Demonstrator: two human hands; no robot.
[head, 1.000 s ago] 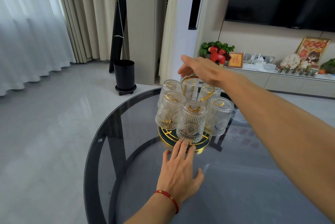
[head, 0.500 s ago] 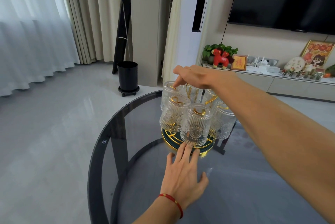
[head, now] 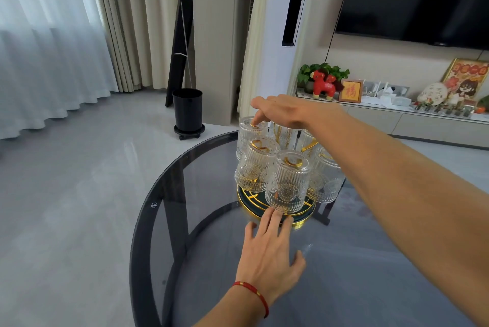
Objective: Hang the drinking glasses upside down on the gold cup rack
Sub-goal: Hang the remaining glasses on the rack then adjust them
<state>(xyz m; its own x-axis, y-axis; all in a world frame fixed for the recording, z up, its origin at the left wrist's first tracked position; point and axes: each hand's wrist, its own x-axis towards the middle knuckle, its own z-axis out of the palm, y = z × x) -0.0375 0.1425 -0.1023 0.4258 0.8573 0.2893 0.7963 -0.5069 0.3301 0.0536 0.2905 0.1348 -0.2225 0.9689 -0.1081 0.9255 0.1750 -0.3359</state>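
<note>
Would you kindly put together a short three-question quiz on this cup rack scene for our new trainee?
1. True or false: the glasses on the gold cup rack hang mouth up.
2. Which hand lies flat on the glass table at the rack's base? A) left hand B) right hand
3. Fill in: a fingertip of the right hand touches the upturned bottom of the ____ glass.

Key: 1 false, they hang mouth down, bottoms up. 2 A, the one with the red bracelet. 3 back-left.
</note>
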